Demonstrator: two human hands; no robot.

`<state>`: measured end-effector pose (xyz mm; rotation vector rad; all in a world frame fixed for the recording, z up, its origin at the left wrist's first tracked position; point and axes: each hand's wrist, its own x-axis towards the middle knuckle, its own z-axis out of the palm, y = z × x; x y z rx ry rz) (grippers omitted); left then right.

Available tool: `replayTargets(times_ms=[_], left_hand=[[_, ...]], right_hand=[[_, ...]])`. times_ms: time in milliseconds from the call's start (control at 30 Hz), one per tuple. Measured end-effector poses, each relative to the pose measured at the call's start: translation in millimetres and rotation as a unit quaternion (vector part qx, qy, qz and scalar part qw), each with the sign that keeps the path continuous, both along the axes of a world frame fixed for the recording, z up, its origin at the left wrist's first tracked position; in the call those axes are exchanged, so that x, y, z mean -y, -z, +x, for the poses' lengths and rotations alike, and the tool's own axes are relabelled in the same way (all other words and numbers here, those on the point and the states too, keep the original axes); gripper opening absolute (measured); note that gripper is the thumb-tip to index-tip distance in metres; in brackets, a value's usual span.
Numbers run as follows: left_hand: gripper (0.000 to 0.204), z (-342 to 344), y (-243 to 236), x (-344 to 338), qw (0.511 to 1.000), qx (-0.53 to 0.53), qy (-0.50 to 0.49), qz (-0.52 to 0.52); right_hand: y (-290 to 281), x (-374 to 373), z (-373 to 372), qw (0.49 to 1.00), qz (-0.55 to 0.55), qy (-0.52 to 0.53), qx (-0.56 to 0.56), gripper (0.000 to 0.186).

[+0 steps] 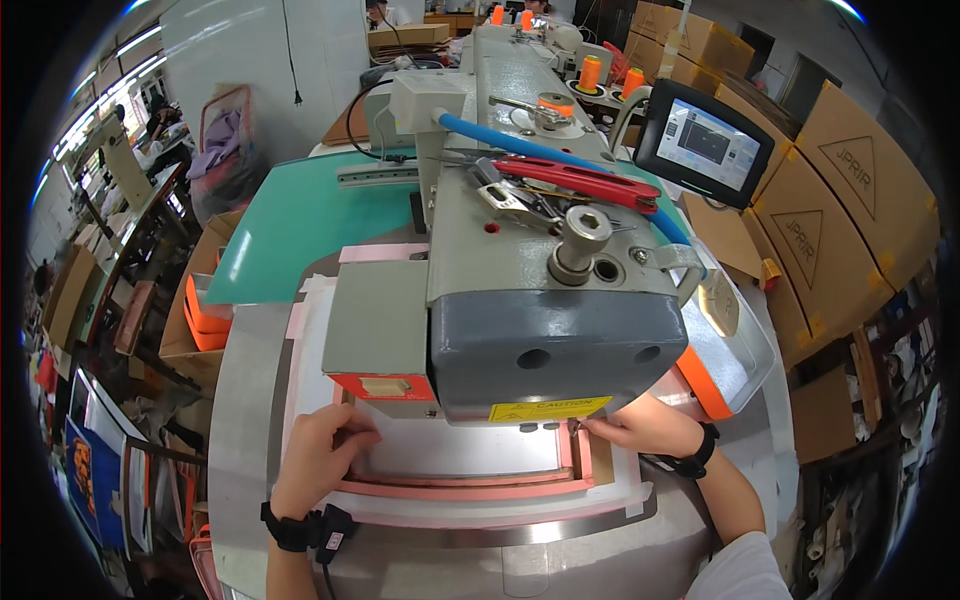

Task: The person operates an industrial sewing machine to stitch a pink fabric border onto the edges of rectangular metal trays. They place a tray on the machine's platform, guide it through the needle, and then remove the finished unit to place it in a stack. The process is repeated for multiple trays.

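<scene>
The left hand (pixel 318 452) and right hand (pixel 652 427), set apart with grips unclear, may be pinched if the dark-grey, boxy, hard-cased machine head (pixel 560 345) between them is started.

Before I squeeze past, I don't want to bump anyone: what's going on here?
Someone is working at a sewing machine. Their left hand is at the left side of a pink-edged frame with a white sheet inside; their right hand is by its right side. Whether either hand grips anything is unclear. A red tool lies on top of the machine.
</scene>
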<state>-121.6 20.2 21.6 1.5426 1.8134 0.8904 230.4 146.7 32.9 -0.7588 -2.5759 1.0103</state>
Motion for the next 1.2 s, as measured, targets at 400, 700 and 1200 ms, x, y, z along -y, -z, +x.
replayTargets(times_ms=[400,700,1200], left_hand=[[0.008,-8.2,4.5,-0.8,0.999,0.04,-0.004,-0.025],[0.007,-2.1,-3.3,-0.1,0.997,0.052,-0.005,-0.051],[0.005,-0.3,2.1,-0.5,0.999,0.029,-0.002,-0.044]], right_hand=[[1.2,-0.5,1.0,1.0,-0.001,-0.015,-0.001,0.027],[12.3,6.9,-1.3,0.996,0.064,-0.004,0.063,0.031],[12.2,7.3,-2.2,0.994,0.071,-0.008,0.081,0.023]])
